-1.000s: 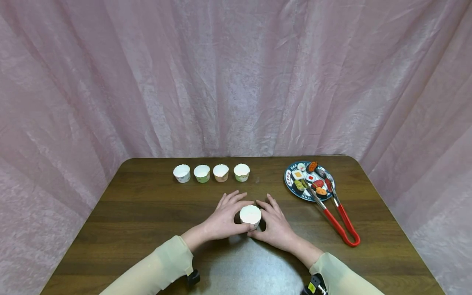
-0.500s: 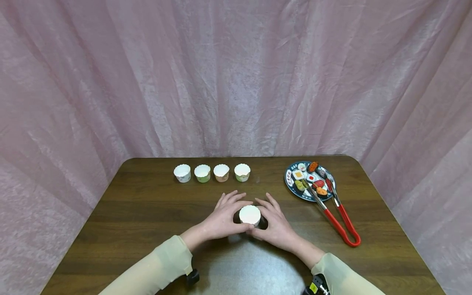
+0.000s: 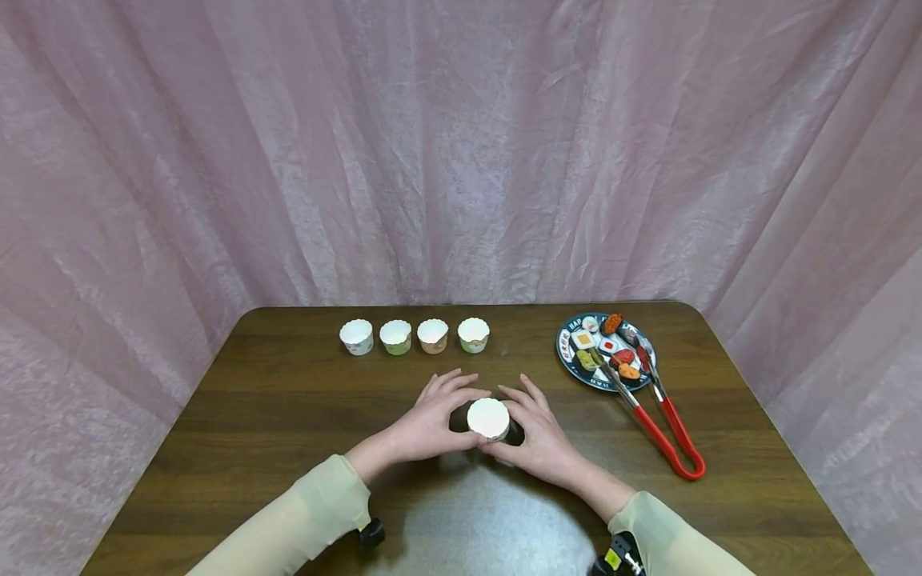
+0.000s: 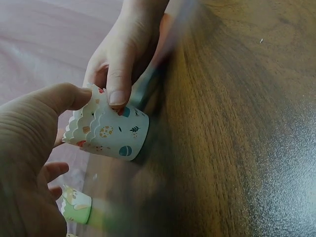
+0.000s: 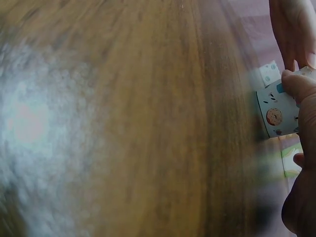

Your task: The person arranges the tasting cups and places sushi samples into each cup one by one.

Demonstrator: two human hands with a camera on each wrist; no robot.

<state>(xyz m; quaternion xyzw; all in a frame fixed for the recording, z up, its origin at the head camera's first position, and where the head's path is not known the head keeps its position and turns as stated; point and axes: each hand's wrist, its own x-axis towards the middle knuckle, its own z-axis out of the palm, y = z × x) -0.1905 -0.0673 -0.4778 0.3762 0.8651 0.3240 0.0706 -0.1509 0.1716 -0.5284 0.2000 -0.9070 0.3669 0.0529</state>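
Observation:
Near the middle of the table, both hands are at a small stack of nested paper cupcake cups (image 3: 487,419), white with small printed pictures. Several scalloped rims show in layers in the left wrist view. My left hand (image 3: 430,422) has its thumb at the near rim and its index finger at the far rim. From the right, my right hand (image 3: 539,436) grips the cups (image 4: 116,131), its thumb pressed on their printed side. The cups' underside is hidden in the head view.
Several single cupcake cups (image 3: 395,338), white, green and brown, stand in a row towards the back. At the right is a blue-rimmed plate (image 3: 565,357) of sushi pieces (image 3: 583,341). Red-handled tongs (image 3: 654,437) lie with their tips over it. A pink curtain (image 3: 461,160) hangs behind.
My left hand has drawn back slightly to the left, its thumb overlapping the cups less. The right hand and the cups stay nearly in place.

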